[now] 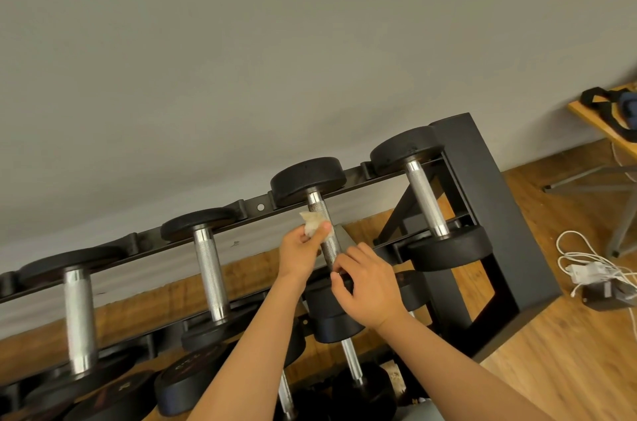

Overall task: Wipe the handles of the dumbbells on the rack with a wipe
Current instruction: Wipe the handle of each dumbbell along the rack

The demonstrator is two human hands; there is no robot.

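Observation:
A black rack (482, 200) carries several dumbbells with black heads and knurled steel handles on its top tier. My left hand (300, 253) pinches a crumpled white wipe (312, 224) against the left side of the third dumbbell's handle (325, 234). My right hand (365, 286) rests on that dumbbell's near head, its fingertips curled at the lower end of the handle. The near head is mostly hidden under this hand. Other handles stand bare: one at the far left (79, 317), one left of centre (210, 272) and one at the right (427, 200).
More dumbbells (193, 382) lie on the lower tier below my arms. A grey wall stands right behind the rack. On the wooden floor to the right lie a white cable and charger (586, 269). A wooden bench (606, 120) with dark straps stands at the far right.

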